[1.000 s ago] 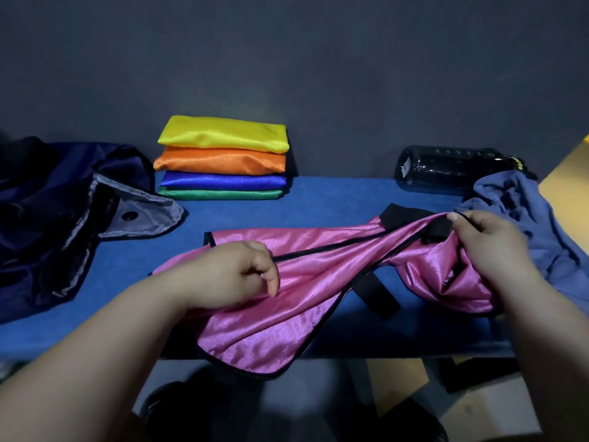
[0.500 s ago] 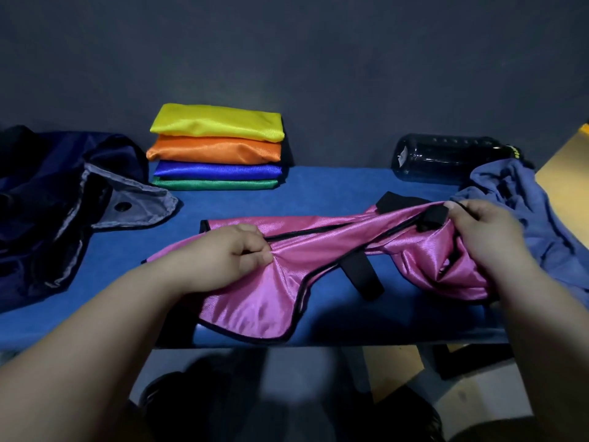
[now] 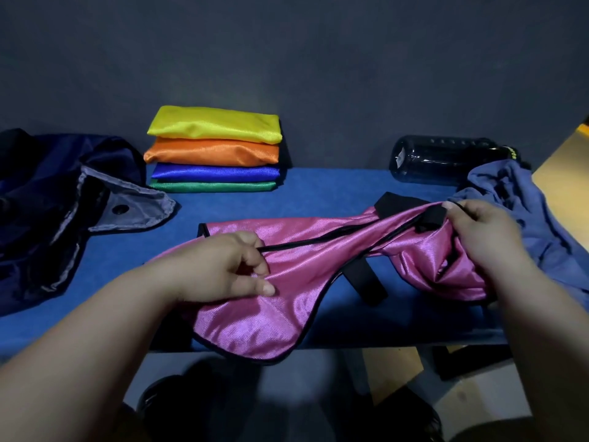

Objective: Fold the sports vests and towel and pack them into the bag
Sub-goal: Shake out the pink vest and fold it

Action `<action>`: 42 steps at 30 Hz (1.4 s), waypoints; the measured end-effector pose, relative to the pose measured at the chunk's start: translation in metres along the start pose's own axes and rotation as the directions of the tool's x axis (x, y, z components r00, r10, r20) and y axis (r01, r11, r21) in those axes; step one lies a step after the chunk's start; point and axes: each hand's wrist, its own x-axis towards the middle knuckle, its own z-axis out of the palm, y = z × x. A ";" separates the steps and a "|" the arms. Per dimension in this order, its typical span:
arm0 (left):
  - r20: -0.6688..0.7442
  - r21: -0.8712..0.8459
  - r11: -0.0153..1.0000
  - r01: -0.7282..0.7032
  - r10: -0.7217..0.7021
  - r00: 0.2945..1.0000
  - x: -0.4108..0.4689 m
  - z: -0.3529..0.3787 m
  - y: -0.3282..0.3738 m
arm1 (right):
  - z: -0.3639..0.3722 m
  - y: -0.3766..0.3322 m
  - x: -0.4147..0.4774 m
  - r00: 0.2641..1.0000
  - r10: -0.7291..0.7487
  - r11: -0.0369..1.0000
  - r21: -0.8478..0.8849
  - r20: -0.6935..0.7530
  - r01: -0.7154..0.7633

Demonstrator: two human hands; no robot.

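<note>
Blue tabletop [image 3: 334, 193], dark grey wall [image 3: 318, 59] behind; L hand [image 3: 220, 269] & R hand [image 3: 487, 231] pinch pink vest [image 3: 287, 314].

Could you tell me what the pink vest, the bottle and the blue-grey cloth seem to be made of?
The pink vest looks a glossy synthetic weave: strong sheen, fine ribbing. The bottle seems dark see-through plastic, showing highlights. The blue-grey cloth is matte, soft and crumpled, perhaps cotton or microfibre.

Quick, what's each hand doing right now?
Left hand: closed, pinching the pink vest.
Right hand: closed, gripping the pink vest's other end.
</note>
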 end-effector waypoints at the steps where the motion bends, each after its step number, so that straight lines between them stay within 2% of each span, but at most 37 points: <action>1: 0.014 0.082 0.996 0.019 -0.021 1.000 0.001 0.001 0.003 | 0.000 0.000 0.000 1.000 -0.001 1.000 -0.003 -0.002 0.001; 3: 0.003 0.210 0.976 0.054 -0.055 0.998 0.002 0.007 0.008 | 0.001 0.001 0.000 1.000 -0.001 1.000 0.002 -0.002 0.001; 6: -0.159 0.181 0.983 0.036 -0.007 0.987 0.006 0.013 0.008 | 0.000 0.003 0.001 1.000 0.005 1.000 0.028 -0.002 -0.004; 9: -0.319 0.145 0.985 0.091 -0.041 0.947 0.007 0.008 0.004 | 0.001 0.004 0.002 1.000 0.008 0.999 0.048 -0.002 -0.007; 11: -0.376 0.147 0.984 0.099 -0.037 0.926 0.006 0.005 0.003 | 0.001 0.005 0.002 1.000 0.004 0.999 0.042 0.000 -0.004; 13: -0.359 0.165 0.984 0.070 -0.006 0.933 0.006 0.003 0.005 | 0.002 0.005 0.003 1.000 -0.003 1.000 0.028 -0.001 0.003; 16: -0.258 0.191 0.981 0.027 0.024 0.966 0.005 0.006 0.004 | 0.002 0.006 0.004 1.000 -0.009 1.000 0.023 -0.006 0.009; 18: -0.170 0.189 0.981 0.029 0.003 0.985 0.004 0.009 0.007 | 0.002 0.006 0.005 1.000 -0.007 1.000 0.023 -0.002 0.007; 21: -0.111 0.171 0.978 0.119 -0.101 0.989 0.003 0.010 0.021 | 0.002 0.007 0.006 1.000 -0.002 1.000 0.019 -0.004 0.002; 25: -0.096 0.521 0.820 0.237 -0.220 0.971 0.005 0.016 0.045 | 0.002 0.007 0.006 1.000 0.002 1.000 0.019 -0.005 -0.002; 26: -0.121 0.559 0.793 0.242 -0.211 0.970 0.006 0.019 0.050 | 0.003 0.007 0.006 1.000 0.003 1.000 0.019 -0.004 -0.003; 28: -0.175 0.544 0.806 0.231 -0.160 0.971 0.006 0.022 0.052 | 0.002 0.008 0.005 1.000 0.001 1.000 0.020 -0.003 -0.001; 31: -0.150 0.441 0.880 0.176 -0.121 0.981 0.005 0.019 0.039 | 0.002 0.010 0.006 1.000 -0.002 1.000 0.027 -0.002 0.002; 34: -0.062 0.189 0.976 0.105 -0.095 0.994 0.001 0.000 0.023 | 0.001 0.009 0.006 1.000 -0.001 1.000 0.026 0.005 0.001; 36: -0.098 0.011 0.996 0.089 -0.087 0.991 -0.004 -0.014 0.014 | 0.001 0.008 0.005 1.000 -0.011 1.000 0.022 0.008 0.011; 38: -0.145 -0.228 0.968 0.101 -0.137 0.980 -0.010 -0.029 0.010 | 0.000 0.005 0.003 0.999 -0.035 0.999 0.025 0.012 0.035; 40: -0.152 -0.489 0.869 0.071 -0.165 0.974 -0.017 -0.039 0.007 | 0.000 0.003 0.001 0.999 -0.051 0.998 0.026 0.018 0.050; 42: -0.195 -0.562 0.827 0.028 -0.166 0.967 -0.021 -0.044 0.001 | 0.000 0.002 0.001 0.998 -0.062 0.998 0.023 0.024 0.061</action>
